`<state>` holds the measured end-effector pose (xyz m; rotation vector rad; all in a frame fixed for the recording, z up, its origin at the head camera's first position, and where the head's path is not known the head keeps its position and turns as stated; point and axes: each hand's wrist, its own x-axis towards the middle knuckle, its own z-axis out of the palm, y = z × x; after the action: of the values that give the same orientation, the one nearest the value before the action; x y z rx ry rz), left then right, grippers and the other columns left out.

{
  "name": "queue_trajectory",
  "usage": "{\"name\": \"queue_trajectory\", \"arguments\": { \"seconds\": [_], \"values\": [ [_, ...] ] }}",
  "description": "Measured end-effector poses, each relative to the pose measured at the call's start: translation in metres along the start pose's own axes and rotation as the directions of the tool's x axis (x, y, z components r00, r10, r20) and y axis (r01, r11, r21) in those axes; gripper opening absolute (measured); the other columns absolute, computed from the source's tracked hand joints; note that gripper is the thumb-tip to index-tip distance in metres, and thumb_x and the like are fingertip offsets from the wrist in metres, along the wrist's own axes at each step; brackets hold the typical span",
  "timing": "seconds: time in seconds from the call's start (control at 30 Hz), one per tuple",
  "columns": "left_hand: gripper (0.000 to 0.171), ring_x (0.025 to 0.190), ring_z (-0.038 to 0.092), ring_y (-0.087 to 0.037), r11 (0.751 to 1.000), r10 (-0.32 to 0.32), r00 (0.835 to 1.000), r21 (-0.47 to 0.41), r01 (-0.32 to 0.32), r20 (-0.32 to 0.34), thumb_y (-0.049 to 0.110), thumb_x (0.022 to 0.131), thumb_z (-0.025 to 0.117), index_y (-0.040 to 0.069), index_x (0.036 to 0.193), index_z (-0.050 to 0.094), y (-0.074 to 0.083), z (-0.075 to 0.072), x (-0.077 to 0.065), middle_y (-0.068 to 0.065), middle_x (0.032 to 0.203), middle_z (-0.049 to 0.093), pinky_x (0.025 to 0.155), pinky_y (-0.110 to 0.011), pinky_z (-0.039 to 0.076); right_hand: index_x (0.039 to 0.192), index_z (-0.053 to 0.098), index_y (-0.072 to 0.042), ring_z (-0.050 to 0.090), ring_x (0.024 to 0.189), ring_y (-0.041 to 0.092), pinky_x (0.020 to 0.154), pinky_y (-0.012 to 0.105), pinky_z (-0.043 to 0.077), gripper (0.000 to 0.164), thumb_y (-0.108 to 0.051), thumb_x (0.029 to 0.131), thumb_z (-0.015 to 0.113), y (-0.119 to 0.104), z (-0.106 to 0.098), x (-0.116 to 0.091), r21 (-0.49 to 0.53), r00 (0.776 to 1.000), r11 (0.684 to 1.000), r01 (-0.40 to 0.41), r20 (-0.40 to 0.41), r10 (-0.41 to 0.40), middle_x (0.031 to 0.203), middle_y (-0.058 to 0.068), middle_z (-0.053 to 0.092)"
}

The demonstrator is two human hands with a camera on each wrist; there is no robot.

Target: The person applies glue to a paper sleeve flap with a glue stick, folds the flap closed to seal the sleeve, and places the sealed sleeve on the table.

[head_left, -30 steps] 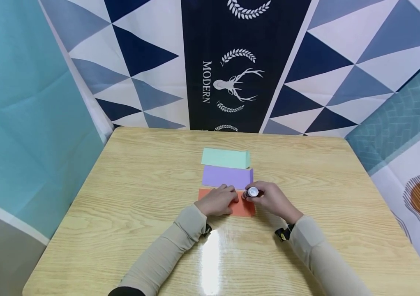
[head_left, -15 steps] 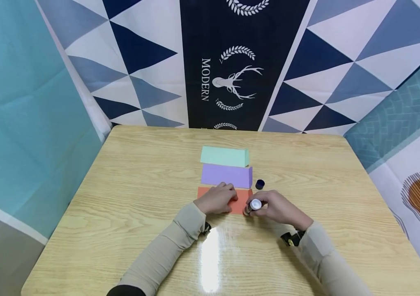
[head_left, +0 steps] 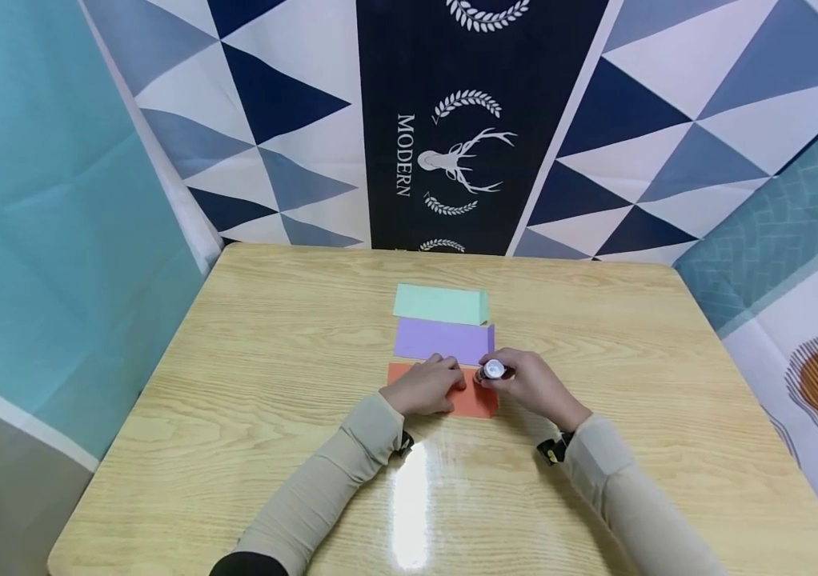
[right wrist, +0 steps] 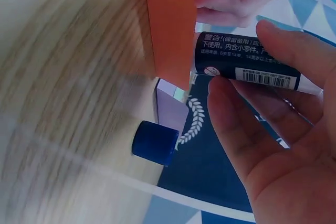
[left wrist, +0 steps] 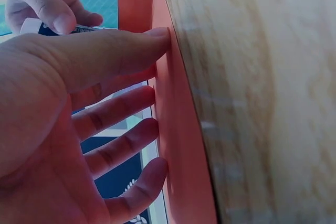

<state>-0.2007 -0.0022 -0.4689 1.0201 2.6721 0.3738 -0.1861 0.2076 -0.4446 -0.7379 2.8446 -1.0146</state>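
My left hand [head_left: 425, 386] rests on an orange piece of paper [head_left: 474, 404], its right end folded up. In the left wrist view the fingertips [left wrist: 160, 171] touch the orange paper [left wrist: 178, 129], with the fingers spread and fairly straight. My right hand [head_left: 530, 386] pinches a glue stick [head_left: 493, 370] between thumb and fingers. The right wrist view shows the dark-labelled glue stick [right wrist: 247, 59] with its uncapped end against the orange paper's folded flap [right wrist: 170, 30]. A dark blue cap [right wrist: 156, 142] stands on the table nearby; in the head view the right hand hides it.
Beyond the orange paper lie a purple folded paper [head_left: 443, 340] and a mint green folded paper [head_left: 441, 303], each with a raised right end. All sit on a wood-grain table [head_left: 272, 344]. A patterned cloth [head_left: 294, 120] hangs past the table's far edge.
Half a second ago my right hand had slid the glue stick along the flap to its near end, exposing the cap; now it is back at the far end. My left hand stays put.
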Motion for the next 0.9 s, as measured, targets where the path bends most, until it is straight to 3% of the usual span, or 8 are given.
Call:
{"name": "queue_trajectory", "arguments": {
  "seconds": [0.23, 0.57, 0.67, 0.77, 0.9],
  "values": [
    [0.031, 0.109, 0.049, -0.016, 1.0, -0.004, 1.0, -0.003, 0.004, 0.004, 0.021, 0.086, 0.071, 0.018, 0.116, 0.065, 0.002, 0.0, 0.0, 0.003, 0.122, 0.056, 0.086, -0.03, 0.046, 0.104, 0.072, -0.009, 0.066, 0.091, 0.015, 0.078, 0.037, 0.056, 0.021, -0.009, 0.083, 0.075, -0.005, -0.003, -0.013, -0.037, 0.993, 0.997, 0.069, 0.099, -0.065, 0.099, 0.001, 0.072],
    [0.031, 0.108, 0.048, -0.015, 1.0, -0.015, 1.0, -0.016, 0.015, 0.007, 0.02, 0.086, 0.07, 0.019, 0.116, 0.065, 0.003, -0.001, -0.001, 0.004, 0.122, 0.056, 0.086, -0.029, 0.045, 0.095, 0.072, -0.016, 0.06, 0.084, 0.0, 0.077, 0.026, 0.052, 0.013, -0.013, 0.084, 0.076, -0.015, -0.01, -0.025, 0.035, 0.968, 0.993, 0.113, 0.221, -0.118, 0.091, -0.009, 0.071],
    [0.031, 0.109, 0.048, -0.015, 1.0, -0.013, 1.0, -0.017, 0.013, 0.015, 0.02, 0.087, 0.069, 0.019, 0.117, 0.064, 0.003, -0.001, -0.001, 0.004, 0.122, 0.056, 0.087, -0.03, 0.045, 0.098, 0.073, -0.013, 0.061, 0.083, 0.001, 0.076, 0.025, 0.052, 0.014, -0.014, 0.084, 0.076, -0.017, -0.013, -0.026, 0.082, 0.978, 0.996, 0.044, 0.198, -0.059, 0.091, -0.006, 0.071],
    [0.031, 0.11, 0.048, -0.015, 1.0, -0.015, 1.0, -0.014, 0.015, 0.019, 0.019, 0.086, 0.069, 0.019, 0.117, 0.064, 0.003, -0.002, -0.001, 0.004, 0.122, 0.055, 0.088, -0.03, 0.045, 0.102, 0.073, -0.008, 0.06, 0.082, 0.003, 0.073, 0.024, 0.052, 0.021, -0.016, 0.083, 0.077, -0.016, -0.016, -0.025, 0.112, 0.993, 0.993, -0.045, 0.112, 0.032, 0.093, 0.0, 0.072],
    [0.028, 0.11, 0.048, -0.015, 1.0, -0.02, 0.999, -0.004, 0.02, 0.025, 0.02, 0.089, 0.066, 0.019, 0.117, 0.064, 0.004, -0.002, -0.001, 0.004, 0.124, 0.055, 0.088, -0.03, 0.045, 0.103, 0.072, -0.006, 0.06, 0.08, 0.005, 0.07, 0.024, 0.052, 0.024, -0.017, 0.083, 0.077, -0.015, -0.019, -0.024, 0.118, 0.993, 0.986, -0.116, -0.008, 0.118, 0.096, 0.005, 0.073]
  ]
}}
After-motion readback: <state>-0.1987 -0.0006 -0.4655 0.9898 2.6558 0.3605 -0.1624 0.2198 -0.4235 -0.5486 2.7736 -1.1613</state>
